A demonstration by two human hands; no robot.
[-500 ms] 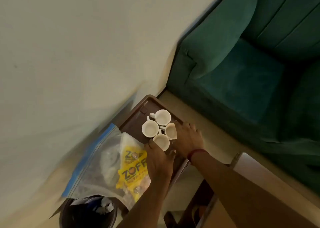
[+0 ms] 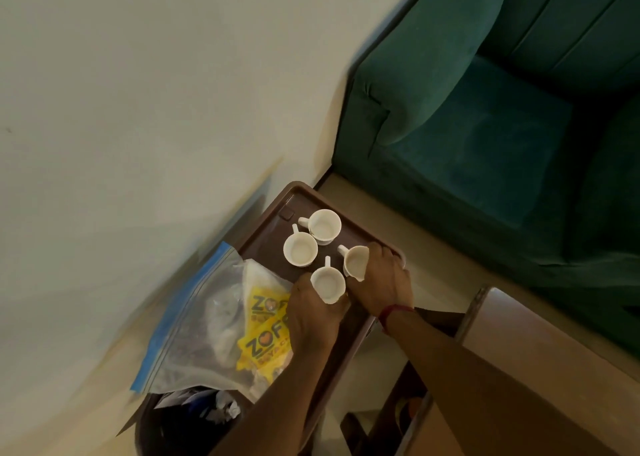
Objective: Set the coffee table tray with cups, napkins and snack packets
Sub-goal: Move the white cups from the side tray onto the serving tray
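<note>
Tray: a brown tray against the wall, with four white cups grouped at its far end.
Left hand: the left hand wraps the near cup from the near left side, thumb against its wall.
Right hand: the right hand curls round the right cup from the right, knuckles reaching over the tray's right rim; a red thread circles the wrist.
Other cups: the left cup and the far cup stand upright, just beside each other, apart from both hands.
Snack packets: yellow snack packets lie inside a clear zip bag with a blue strip, on the tray's near end, under the left wrist.
Writing: large dark letters "ZOF" show twice on the packets; the rest is cut off by the hand, and the smaller line below is too blurred to read.
Hard to make out: fingertips of both hands are hidden behind the cups; a dark bin is cut off at the lower edge.
Around: a green sofa; a wooden table at right.
</note>
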